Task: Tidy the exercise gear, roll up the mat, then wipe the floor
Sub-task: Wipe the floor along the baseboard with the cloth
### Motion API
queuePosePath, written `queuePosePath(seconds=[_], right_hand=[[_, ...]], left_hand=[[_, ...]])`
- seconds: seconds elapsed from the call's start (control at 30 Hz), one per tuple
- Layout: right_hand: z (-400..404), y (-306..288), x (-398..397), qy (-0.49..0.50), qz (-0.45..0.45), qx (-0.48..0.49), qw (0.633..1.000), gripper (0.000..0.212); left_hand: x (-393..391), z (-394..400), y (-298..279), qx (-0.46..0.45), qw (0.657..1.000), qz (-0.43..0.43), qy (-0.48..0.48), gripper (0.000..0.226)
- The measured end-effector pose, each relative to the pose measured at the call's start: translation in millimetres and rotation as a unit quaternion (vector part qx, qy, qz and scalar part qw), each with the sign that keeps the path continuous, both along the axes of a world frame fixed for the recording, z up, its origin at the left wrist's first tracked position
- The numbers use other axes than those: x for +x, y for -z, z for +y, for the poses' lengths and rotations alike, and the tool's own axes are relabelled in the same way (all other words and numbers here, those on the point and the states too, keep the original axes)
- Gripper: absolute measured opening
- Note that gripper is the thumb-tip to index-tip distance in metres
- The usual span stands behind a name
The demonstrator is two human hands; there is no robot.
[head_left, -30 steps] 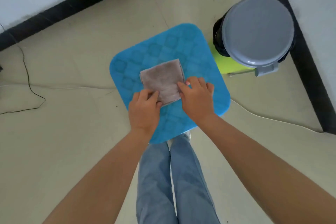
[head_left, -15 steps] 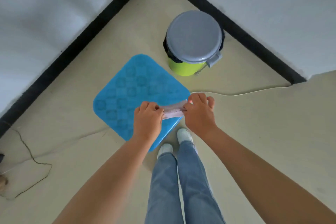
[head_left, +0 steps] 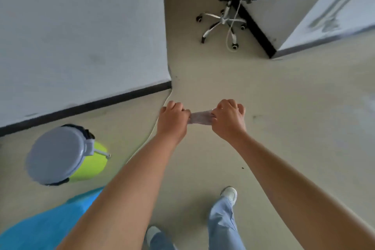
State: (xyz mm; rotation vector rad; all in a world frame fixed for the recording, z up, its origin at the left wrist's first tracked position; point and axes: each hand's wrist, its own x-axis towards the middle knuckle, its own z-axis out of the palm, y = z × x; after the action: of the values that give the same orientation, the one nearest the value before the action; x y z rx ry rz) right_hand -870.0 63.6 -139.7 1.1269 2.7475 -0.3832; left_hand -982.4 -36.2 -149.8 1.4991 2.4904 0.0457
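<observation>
While both arms reach forward at chest height, the left hand [head_left: 172,121] and the right hand [head_left: 228,118] each grip one end of a small greyish cloth [head_left: 199,118], which spans the short gap between them. Both fists are closed tight, knuckles up, with the fingers curled over the fabric; the cloth appears bunched or folded into a narrow band, held in the air above the beige floor [head_left: 284,107].

Below and to the left of the left hand stands a lime-green bin [head_left: 91,166] with a grey lid [head_left: 55,155], close to the black skirting of a white wall [head_left: 81,36]. Nearer the body, under the left forearm, lies a bright blue mat [head_left: 44,227], partly cut off by the frame edge and partly hidden by the arm. A thin pale cable [head_left: 150,136] runs across the floor just beneath the left hand.

Far ahead of the right hand, an office chair [head_left: 223,19] with a white star base and castors sits by a wall corner, with dark and white fabric heaped on its seat. Beneath the right forearm, legs in light blue jeans [head_left: 223,223] and a white shoe [head_left: 229,192] show, one foot ahead of the other.
</observation>
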Motion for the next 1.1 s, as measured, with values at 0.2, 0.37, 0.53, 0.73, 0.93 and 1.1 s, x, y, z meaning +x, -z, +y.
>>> queuePosePath(seconds=[0.2, 0.37, 0.53, 0.73, 0.93, 1.1], right_hand=[[167.8, -48.3, 154.8, 0.176, 0.023, -0.001, 0.984, 0.031], [279.5, -82.6, 262.1, 0.281, 0.04, 0.005, 0.959, 0.033], [372.6, -99.4, 354.8, 0.343, 0.036, 0.0, 0.939, 0.032], [522.4, -114.0, 447.0, 0.362, 0.044, 0.01, 0.931, 0.03], [677.6, -132.6, 527.8, 0.415, 0.059, 0.011, 0.908, 0.027], [792.9, -129.1, 609.8, 0.449, 0.051, 0.014, 0.892, 0.028]], left_hand=[[129.0, 214.3, -48.9, 0.011, 0.988, 0.0, 0.154, 0.027], [238.8, 353.7, -82.9, 0.023, 0.979, 0.008, 0.201, 0.025], [323.3, 468.4, -104.4, 0.015, 0.961, 0.0, 0.277, 0.03], [407.1, 633.0, -124.6, 0.009, 0.939, -0.002, 0.344, 0.033], [487.7, 803.7, -145.4, 0.021, 0.916, 0.008, 0.401, 0.032], [573.4, 932.3, -145.0, 0.02, 0.898, 0.016, 0.439, 0.033]])
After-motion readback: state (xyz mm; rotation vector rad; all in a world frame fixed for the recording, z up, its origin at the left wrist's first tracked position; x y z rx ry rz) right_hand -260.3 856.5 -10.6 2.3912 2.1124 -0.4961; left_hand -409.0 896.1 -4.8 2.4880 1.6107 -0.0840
